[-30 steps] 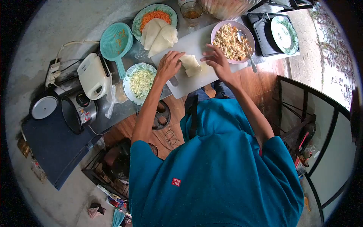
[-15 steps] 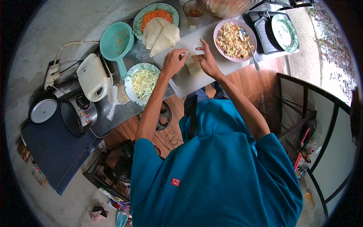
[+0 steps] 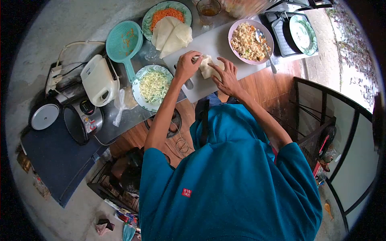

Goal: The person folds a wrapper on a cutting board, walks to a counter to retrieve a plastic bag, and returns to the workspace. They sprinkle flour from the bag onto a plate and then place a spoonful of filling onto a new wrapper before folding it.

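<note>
A pale spring roll wrapper (image 3: 207, 69), partly folded over, lies on the white cutting board (image 3: 197, 93). My left hand (image 3: 188, 65) pinches its left side between thumb and fingers. From the right, my right hand (image 3: 227, 79) reaches over with fingers apart, the fingertips on or just at the wrapper's edge. Whatever is inside the folded wrapper is hidden. A metal blade-like piece (image 3: 189, 84) pokes out below my left wrist. Behind the board, a stack of wrappers (image 3: 173, 36) rests partly over a plate of shredded carrot (image 3: 168, 17).
A pink bowl of filling (image 3: 246, 42) with a spoon (image 3: 268, 56) stands on the board's right. Shredded cabbage (image 3: 152, 87) fills a plate at left, near a green strainer (image 3: 124, 40) and a white sandwich maker (image 3: 97, 80). A glass (image 3: 208, 10) stands behind; a grill pan (image 3: 281, 34) is far right.
The wrapper now looks more folded and bunched. My right hand has shifted slightly right and down, with its fingers bent over the wrapper; my left hand stays at the left side.
</note>
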`<control>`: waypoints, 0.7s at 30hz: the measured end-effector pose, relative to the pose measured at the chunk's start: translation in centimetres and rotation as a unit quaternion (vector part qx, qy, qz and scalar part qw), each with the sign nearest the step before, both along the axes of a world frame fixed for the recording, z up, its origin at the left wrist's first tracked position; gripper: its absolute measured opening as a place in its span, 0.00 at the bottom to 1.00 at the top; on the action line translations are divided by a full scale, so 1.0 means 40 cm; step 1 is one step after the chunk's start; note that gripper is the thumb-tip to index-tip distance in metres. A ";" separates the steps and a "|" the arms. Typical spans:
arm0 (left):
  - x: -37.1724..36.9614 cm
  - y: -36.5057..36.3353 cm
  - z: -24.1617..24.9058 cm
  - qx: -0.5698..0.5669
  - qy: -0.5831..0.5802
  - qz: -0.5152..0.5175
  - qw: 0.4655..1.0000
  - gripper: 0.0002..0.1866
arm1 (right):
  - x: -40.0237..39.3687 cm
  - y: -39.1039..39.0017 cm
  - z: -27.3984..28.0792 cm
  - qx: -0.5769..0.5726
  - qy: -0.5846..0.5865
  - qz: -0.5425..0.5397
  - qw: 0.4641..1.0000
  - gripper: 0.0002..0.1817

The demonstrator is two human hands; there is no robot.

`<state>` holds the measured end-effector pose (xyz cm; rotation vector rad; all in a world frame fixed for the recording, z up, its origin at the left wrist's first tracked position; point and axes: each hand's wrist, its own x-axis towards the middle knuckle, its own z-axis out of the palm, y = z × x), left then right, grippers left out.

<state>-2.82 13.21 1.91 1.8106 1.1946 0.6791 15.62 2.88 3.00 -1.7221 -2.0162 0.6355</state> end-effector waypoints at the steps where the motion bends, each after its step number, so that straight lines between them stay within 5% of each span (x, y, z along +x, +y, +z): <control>1: 0.000 -0.002 0.002 0.014 0.003 -0.001 1.000 0.10 | 0.000 -0.002 -0.001 -0.003 0.008 0.000 1.000 0.29; 8: 0.006 -0.017 0.022 -0.004 0.012 0.001 1.000 0.08 | 0.002 -0.009 0.000 -0.005 0.040 -0.016 0.999 0.31; 10: 0.009 -0.024 0.012 0.084 0.045 0.009 0.995 0.07 | -0.002 -0.014 -0.005 -0.014 0.059 -0.012 0.998 0.31; 21: 0.026 -0.079 0.003 0.149 0.066 0.042 0.986 0.05 | -0.014 -0.033 -0.017 -0.014 0.117 -0.003 0.993 0.25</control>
